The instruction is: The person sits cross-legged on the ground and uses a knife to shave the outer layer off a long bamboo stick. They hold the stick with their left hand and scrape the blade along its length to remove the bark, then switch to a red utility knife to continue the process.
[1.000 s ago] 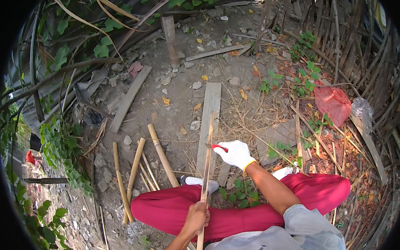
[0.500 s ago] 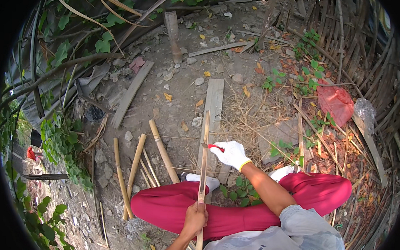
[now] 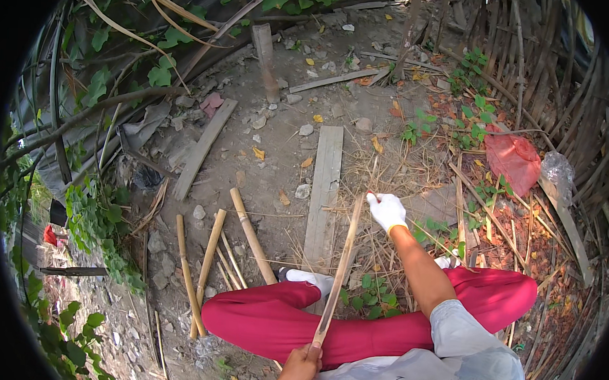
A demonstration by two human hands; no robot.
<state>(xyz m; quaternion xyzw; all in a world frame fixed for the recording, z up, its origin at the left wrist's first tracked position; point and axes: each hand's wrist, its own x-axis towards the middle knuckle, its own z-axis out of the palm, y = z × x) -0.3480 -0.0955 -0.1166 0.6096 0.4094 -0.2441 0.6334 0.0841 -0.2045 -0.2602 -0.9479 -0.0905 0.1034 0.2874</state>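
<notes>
A long split bamboo strip (image 3: pixel 339 273) slants up and away from my lap, its far end tilted to the right. My left hand (image 3: pixel 300 368), bare, is wrapped round its near part by my left thigh. My right hand (image 3: pixel 388 210) wears a white glove and is closed at the strip's far end. Between its fingers shows a bit of the red handle of a small knife (image 3: pixel 370 192); the blade cannot be made out now. Thin pale shavings lie on the ground about that hand.
A grey wooden plank (image 3: pixel 324 191) lies ahead of my crossed legs. Several bamboo pieces (image 3: pixel 251 235) lean by my left knee. Another board (image 3: pixel 206 148) lies farther left, a short post (image 3: pixel 265 62) stands at the back, and a red plastic bag (image 3: pixel 513 158) lies right, before a stick fence.
My right hand has moved away and to the right with the knife, up to the strip's far end. The strip has swung from nearly straight ahead to a rightward slant; my left hand sits slightly lower.
</notes>
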